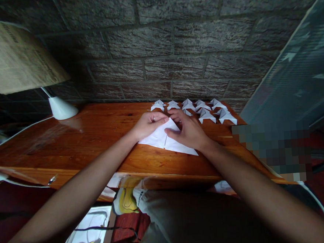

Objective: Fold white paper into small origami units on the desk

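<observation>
A white sheet of paper (163,138), folded to a triangle with its peak pointing away from me, lies on the wooden table (109,129). A crease or seam runs down its middle. My left hand (152,123) pinches the paper near its peak, thumb on top and fingers curled behind. On the right side, my right hand (186,131) rests with its thumb on the paper's face and its fingers bent round the slanted edge, partly out of sight. Behind my right hand stand several folded white paper pieces (206,115) in two rows; one is partly covered by that hand.
A lamp with a white base (62,108) and a brown paper shade (21,59) stands at the left. A stone-block wall (142,41) rises behind the table. A grey-green panel (286,68) leans at the right. Below the front edge is a white tray (86,230) with cables.
</observation>
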Available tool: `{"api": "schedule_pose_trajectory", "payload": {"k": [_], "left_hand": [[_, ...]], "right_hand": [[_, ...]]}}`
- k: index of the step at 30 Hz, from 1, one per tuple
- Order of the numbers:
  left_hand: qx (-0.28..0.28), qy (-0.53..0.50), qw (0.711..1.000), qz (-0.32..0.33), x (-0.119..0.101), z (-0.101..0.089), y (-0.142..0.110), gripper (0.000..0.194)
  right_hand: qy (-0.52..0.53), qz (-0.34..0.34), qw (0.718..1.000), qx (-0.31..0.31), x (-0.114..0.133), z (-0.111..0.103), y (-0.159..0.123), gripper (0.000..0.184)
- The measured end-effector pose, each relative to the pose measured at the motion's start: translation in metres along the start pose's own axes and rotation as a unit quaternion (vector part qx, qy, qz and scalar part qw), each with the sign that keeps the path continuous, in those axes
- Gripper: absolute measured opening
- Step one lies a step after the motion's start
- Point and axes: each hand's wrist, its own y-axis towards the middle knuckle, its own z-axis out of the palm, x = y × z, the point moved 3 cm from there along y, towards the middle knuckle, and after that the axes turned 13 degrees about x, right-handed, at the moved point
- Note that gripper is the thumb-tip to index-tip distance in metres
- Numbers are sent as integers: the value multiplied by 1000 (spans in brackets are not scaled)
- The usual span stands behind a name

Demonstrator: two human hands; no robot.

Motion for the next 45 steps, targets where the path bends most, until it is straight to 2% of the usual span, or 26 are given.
{"api": "schedule_pose_trajectory", "payload": {"k": [4,7,13,18,28,37,45], "left_hand": [[-22,-11,1000,-6,0,-1,-1,38],[-13,-23,1000,-5,0,1,0,37],[-35,-36,999,8,-2,2,2,33],[-24,-57,998,-3,0,2,2,31],[-25,-57,998,-7,4,1,4,25],[-45,-27,999,5,2,3,3,28],[-99,15,994,54,0,-3,4,27]], "right_hand": [[-28,-11,1000,8,0,2,0,65],[-53,5,999,-1,-1,4,2,63],[-91,52,994,-40,2,3,4,33],[-40,59,995,-74,0,-3,3,19],[-76,62,990,-98,1,-4,1,24],[-93,53,992,-62,8,0,0,28],[-160,-31,986,-46,19,5,1,34]]}}
